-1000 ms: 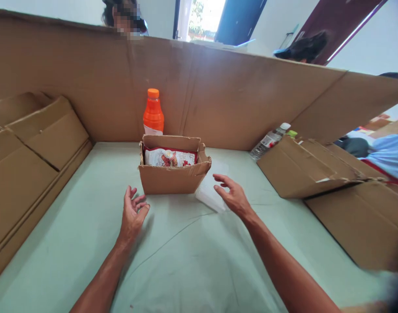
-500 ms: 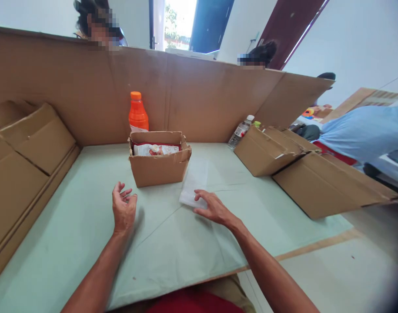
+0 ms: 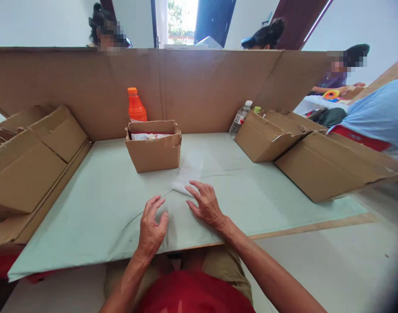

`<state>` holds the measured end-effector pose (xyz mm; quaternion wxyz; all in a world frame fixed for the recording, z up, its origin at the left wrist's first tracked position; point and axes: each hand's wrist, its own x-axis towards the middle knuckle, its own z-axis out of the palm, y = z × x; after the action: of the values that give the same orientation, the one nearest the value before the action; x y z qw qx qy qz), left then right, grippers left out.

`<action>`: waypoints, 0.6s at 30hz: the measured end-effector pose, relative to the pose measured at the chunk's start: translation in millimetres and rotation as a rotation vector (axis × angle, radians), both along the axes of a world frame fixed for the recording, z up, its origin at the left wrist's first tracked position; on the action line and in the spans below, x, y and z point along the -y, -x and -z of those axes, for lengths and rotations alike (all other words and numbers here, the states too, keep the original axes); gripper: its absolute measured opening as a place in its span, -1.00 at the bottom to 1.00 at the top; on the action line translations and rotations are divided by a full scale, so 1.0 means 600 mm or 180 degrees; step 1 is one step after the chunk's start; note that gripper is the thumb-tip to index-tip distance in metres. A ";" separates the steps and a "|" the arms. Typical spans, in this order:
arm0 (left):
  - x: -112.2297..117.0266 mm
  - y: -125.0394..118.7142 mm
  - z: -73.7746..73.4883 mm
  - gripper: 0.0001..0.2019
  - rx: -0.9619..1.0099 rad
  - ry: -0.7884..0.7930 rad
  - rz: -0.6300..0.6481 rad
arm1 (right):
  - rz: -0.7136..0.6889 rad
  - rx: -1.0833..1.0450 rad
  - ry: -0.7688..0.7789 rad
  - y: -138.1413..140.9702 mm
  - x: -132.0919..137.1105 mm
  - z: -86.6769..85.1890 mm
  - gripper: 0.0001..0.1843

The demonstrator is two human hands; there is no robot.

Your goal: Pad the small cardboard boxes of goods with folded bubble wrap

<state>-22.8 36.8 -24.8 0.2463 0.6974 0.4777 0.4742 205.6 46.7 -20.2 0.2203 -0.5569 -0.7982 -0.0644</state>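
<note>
Hands, left (image 3: 152,229) and right (image 3: 206,207), are apart and empty, fingers loosely spread and bent. At the right's fingertips lies a translucent sheet (image 3: 187,171); contact cannot be told. Past the left, a cardboard box (image 3: 155,153) holds a white packet (image 3: 147,136), hiding an orange bottle's (image 3: 137,108) base.

Boxes (image 3: 155,154), translucent plastic (image 3: 186,171) on tabletop (image 3: 101,191)

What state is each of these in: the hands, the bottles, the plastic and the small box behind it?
Left hand: empty, fingers loosely curved
Right hand: empty, fingers spread at the plastic's edge
Clear plastic: lying on the table
Small box: upright, open-topped, packet inside
Orange bottle: upright, capped
Clear bottle: capped
</note>
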 end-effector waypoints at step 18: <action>0.066 -0.025 0.027 -0.47 -0.0719 -0.0143 0.0653 | -0.0680 -0.0793 0.1133 -0.006 0.102 -0.025 -0.69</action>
<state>-7.5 -2.6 -40.8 0.2225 0.7968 0.4178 0.3756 209.4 -14.5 -5.3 0.2210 -0.5030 -0.8180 0.1702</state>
